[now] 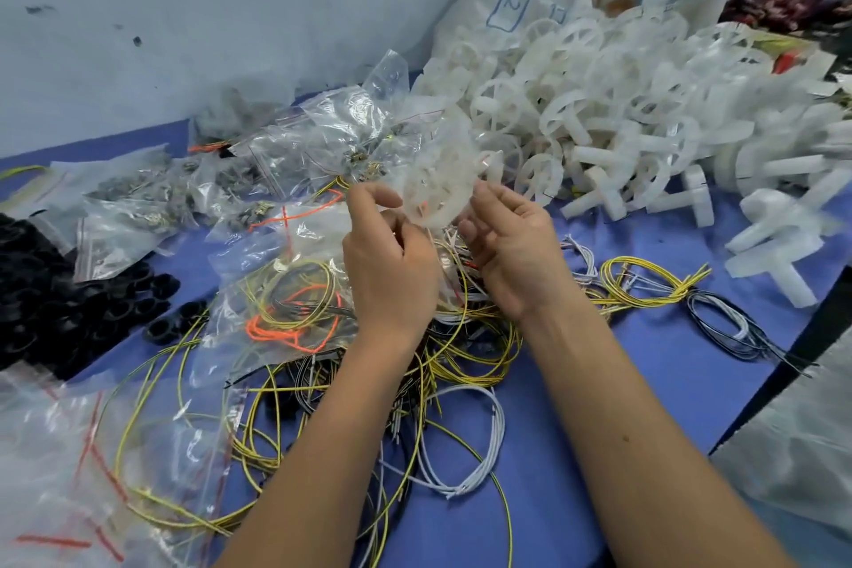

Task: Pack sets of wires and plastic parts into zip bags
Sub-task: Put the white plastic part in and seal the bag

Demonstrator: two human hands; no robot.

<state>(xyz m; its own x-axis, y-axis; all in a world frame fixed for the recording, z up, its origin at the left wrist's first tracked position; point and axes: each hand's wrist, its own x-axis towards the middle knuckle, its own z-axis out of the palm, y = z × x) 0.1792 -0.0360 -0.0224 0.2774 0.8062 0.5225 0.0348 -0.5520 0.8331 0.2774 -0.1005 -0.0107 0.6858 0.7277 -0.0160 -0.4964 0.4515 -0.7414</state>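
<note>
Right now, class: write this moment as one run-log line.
stage: bagging a set | left hand: pinches zip bag | right hand: holds bag's other side | in bag: white plastic part | loose wires: beneath hands

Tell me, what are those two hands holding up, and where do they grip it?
A clear zip bag with a white plastic part inside. The left hand and right hand each pinch its lower edge, one at either side; wires hang below.

Glossy clear plastic zip bags [322, 138] (crinkled), matt white plastic parts [622, 115].
</note>
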